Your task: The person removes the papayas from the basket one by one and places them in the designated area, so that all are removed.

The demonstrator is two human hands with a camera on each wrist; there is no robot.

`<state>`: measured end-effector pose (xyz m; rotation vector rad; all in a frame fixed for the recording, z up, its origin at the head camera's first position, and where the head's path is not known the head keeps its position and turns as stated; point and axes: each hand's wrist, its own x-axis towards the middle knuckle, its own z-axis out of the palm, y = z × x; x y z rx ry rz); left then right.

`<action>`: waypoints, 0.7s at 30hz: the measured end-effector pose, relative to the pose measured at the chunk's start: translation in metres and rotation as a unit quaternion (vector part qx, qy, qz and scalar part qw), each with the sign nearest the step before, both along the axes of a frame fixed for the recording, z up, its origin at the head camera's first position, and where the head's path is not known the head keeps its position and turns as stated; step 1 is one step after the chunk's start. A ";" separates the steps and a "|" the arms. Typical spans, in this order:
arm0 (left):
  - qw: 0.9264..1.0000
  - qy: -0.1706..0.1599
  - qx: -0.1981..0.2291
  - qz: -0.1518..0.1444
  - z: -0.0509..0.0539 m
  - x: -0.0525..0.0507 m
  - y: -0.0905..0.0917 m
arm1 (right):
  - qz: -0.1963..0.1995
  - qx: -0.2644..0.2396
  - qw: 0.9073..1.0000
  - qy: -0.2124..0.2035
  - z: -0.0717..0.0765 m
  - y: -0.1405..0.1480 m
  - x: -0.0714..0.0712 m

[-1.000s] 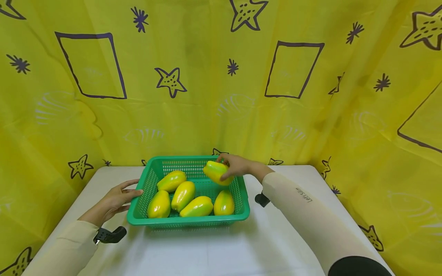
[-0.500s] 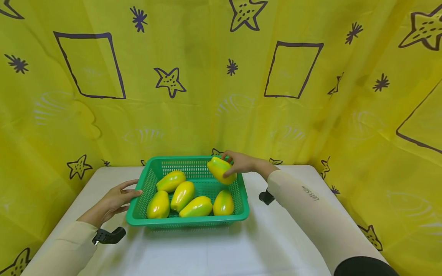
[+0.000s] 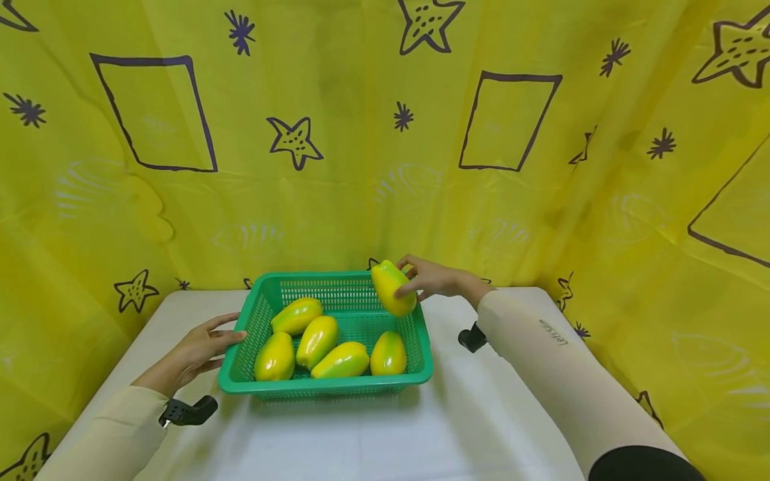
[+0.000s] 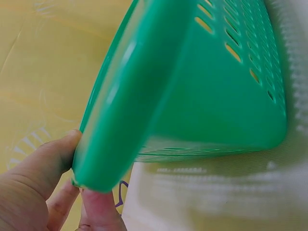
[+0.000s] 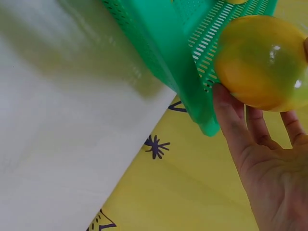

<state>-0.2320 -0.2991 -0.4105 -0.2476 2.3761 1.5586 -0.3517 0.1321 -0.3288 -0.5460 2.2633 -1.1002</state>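
Your right grip (image 3: 434, 278), clamped on a fruit (image 3: 392, 288) at the basket's (image 3: 325, 385) far right corner, should clear the rim (image 3: 426, 341) gently while your left grip (image 3: 201, 347) pinches the left side steady.

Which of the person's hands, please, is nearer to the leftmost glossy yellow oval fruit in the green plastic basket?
The left hand: it holds the basket by its left rim, beside the leftmost fruit. The right hand holds another yellow fruit at the far right corner.

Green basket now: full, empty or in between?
In between. Five yellow fruits lie inside the basket, with bare mesh floor showing; the right hand holds a sixth fruit near the far right corner.
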 end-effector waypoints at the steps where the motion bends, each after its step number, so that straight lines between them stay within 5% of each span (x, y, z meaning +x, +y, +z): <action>1: 1.000 0.000 0.000 0.000 0.000 0.000 0.000 | 0.000 -0.002 1.000 -0.001 0.001 0.001 0.000; 21: 1.000 0.004 0.005 0.001 0.000 0.001 0.001 | -0.056 -0.043 0.997 -0.024 -0.002 0.034 -0.004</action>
